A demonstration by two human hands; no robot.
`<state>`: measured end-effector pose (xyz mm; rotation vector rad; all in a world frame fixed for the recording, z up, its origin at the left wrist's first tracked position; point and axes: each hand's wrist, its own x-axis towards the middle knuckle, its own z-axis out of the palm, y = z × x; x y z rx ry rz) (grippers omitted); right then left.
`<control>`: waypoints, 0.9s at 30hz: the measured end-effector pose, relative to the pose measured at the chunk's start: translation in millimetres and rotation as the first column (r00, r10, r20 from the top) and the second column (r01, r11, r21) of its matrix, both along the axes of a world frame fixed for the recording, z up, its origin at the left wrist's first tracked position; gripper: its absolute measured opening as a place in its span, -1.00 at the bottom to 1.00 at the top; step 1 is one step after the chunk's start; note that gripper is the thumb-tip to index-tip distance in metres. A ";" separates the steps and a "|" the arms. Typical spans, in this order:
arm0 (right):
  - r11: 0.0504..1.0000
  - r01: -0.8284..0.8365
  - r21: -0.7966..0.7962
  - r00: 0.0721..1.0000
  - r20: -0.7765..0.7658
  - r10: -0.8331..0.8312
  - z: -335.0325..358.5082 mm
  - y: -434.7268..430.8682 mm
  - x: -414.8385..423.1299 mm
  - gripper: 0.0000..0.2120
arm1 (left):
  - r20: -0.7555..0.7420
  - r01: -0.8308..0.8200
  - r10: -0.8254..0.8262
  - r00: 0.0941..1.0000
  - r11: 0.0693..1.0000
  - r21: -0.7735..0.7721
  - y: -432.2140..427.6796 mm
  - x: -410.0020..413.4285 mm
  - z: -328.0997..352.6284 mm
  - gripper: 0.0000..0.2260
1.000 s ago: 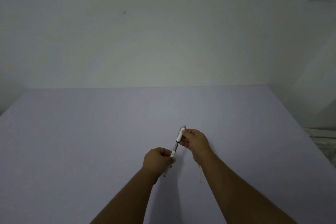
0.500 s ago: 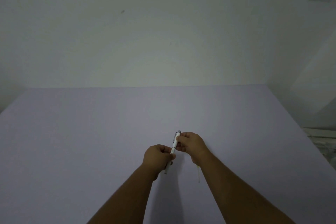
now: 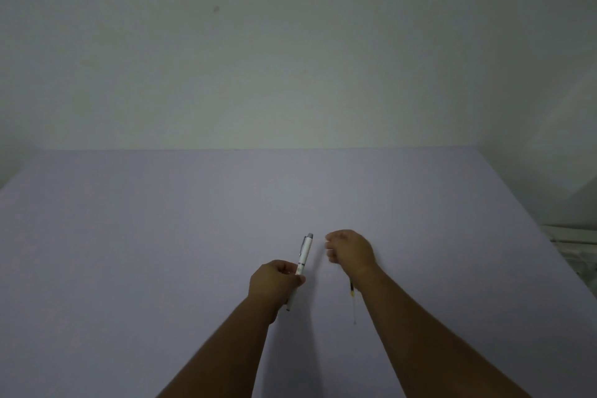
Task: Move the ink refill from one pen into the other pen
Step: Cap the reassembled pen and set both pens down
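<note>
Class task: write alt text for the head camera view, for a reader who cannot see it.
A person's left hand grips a white pen with a silver clip, tilted upward, above a plain lilac table. The right hand, loosely curled, is beside it and apart from the pen. A thin refill with a yellow band lies on the table by the right forearm.

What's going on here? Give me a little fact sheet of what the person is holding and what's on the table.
surface: pale lilac table
left hand: closed around a white pen, tilted, clip end pointing up and away
right hand: loosely curled, apart from the pen, holding nothing that shows
on the table: thin ink refill, lying beside the right forearm, partly hidden by it
second pen: not visible
background: plain light wall
</note>
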<state>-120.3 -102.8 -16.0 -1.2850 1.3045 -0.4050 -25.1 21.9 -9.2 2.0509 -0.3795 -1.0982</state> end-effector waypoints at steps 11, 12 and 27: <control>0.962 -0.269 -0.037 0.764 -0.616 0.191 -43.0 16.6 -42.9 -0.79 | 0.171 0.068 -0.097 0.981 0.983 0.171 -1.3 -19.7 -36.8 -0.75; 0.964 -0.265 -0.040 0.768 -0.614 0.185 -45.3 18.9 -41.0 -0.77 | 0.174 0.067 -0.098 0.980 0.982 0.176 -2.5 -21.5 -39.0 -0.76; 0.962 -0.270 -0.037 0.782 -0.592 0.197 -62.4 30.8 -11.0 -0.77 | 0.217 0.080 -0.115 0.969 0.983 0.167 -14.4 -31.5 -46.2 -0.81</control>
